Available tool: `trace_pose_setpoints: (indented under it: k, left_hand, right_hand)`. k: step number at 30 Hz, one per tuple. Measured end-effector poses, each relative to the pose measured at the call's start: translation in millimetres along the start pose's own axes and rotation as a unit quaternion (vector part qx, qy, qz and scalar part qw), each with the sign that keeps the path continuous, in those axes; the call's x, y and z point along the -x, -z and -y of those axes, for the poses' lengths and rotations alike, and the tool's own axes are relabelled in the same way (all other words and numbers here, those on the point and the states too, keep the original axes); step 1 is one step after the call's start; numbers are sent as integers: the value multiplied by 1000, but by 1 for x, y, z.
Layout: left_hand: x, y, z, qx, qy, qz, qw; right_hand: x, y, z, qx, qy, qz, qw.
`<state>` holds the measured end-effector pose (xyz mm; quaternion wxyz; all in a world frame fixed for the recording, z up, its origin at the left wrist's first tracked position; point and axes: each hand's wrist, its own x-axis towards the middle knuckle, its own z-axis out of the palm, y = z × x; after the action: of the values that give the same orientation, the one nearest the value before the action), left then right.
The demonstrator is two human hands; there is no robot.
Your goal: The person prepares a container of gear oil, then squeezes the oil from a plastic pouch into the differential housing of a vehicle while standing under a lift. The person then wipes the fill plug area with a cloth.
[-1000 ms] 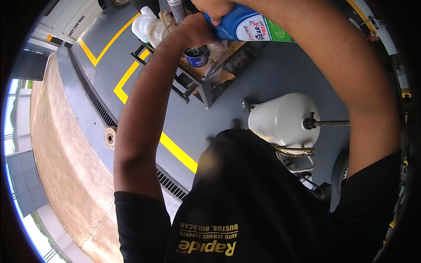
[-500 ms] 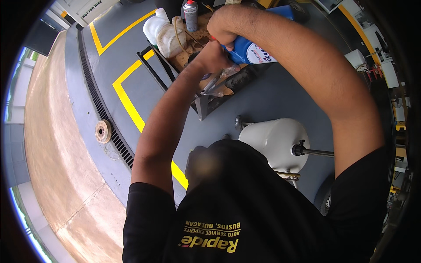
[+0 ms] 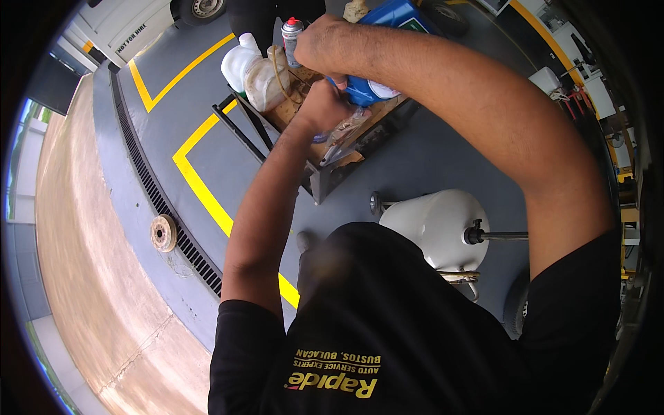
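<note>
A blue plastic jug (image 3: pixel 362 91) with a white label lies tilted above a cart, partly behind my right forearm. My right hand (image 3: pixel 319 47) is bent over its neck end, the fingertips closed against it; the cap and mouth are hidden. Just below, my left hand (image 3: pixel 325 107) is closed beside the jug's neck, and what it grips is covered by its own fingers. Crumpled clear plastic (image 3: pixel 349 128) lies under my left hand on the cart's corner. A spray can (image 3: pixel 292 41) with a red top stands next to my right hand.
The black-framed cart (image 3: pixel 315 181) with a brown top also carries a white jug (image 3: pixel 240 63) and a cloudy container with a hose (image 3: pixel 265 84). More blue plastic (image 3: pixel 395 15) shows beyond my forearm. A white tank (image 3: pixel 436 225) stands near my body; a round metal part (image 3: pixel 164 233) lies by the floor drain.
Both hands and the blue jug have shifted left in the view. My right hand has moved left, nearer the spray can. The red piece seen by the jug's neck is now hidden.
</note>
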<state>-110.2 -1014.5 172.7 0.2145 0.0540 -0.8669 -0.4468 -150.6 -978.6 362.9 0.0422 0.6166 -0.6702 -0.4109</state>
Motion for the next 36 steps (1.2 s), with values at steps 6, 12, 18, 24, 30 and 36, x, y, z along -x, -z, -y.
trace_pose_setpoints:
  k: [6,12,18,24,30,36]
  left_hand:
    - [-17,17,-13,-28,25,9,999]
    - [-21,21,-24,-6,4,8,1000]
    - [-29,31,-18,-23,-23,2,999]
    - [-31,31,-21,-39,20,17,999]
    - [-26,40,-13,-37,-21,-44,998]
    - [-33,56,-26,-129,4,10,992]
  right_hand:
    - [21,1,-37,12,62,-62,996]
    - [18,7,-36,10,10,-28,1000]
    - [31,10,-46,45,12,-27,999]
    - [27,10,-43,82,8,-31,996]
    - [51,45,-36,96,48,-36,994]
    - [49,41,-48,109,63,4,992]
